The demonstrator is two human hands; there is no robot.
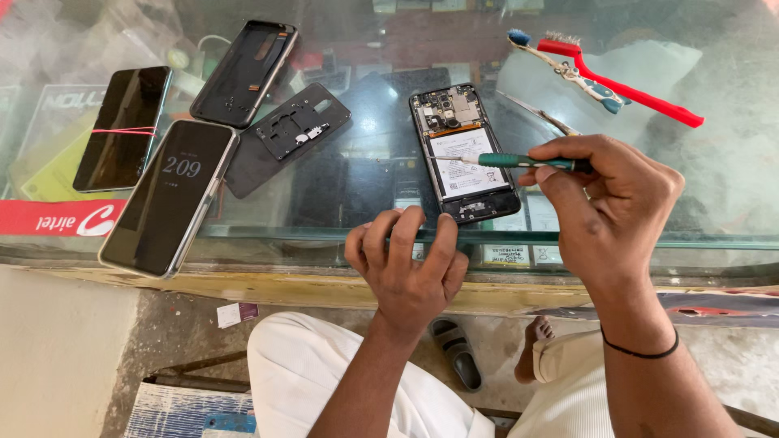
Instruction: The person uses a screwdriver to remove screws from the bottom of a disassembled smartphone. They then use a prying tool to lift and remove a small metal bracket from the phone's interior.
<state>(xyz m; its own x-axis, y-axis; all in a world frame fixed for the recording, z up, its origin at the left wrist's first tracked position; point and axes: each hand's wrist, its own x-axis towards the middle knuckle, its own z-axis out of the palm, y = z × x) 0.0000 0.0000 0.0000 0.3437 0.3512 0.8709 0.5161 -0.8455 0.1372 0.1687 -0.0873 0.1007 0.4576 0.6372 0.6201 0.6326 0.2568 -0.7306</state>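
An opened phone [462, 154] lies face down on the glass counter [357, 186], its battery and circuit board exposed. My right hand [604, 203] grips a green-handled screwdriver [519, 161] whose tip rests over the battery's left side. My left hand [406, 264] holds nothing; its fingertips rest on the counter's near edge just below the phone's bottom end.
A black inner frame plate [288, 134], a black back cover [245, 71] and two intact phones [123, 128] [170, 195] lie at the left. Tweezers [540, 113] and two brushes, red [621, 79] and blue-white [568, 71], lie at the back right. A sandal [456, 353] sits on the floor below.
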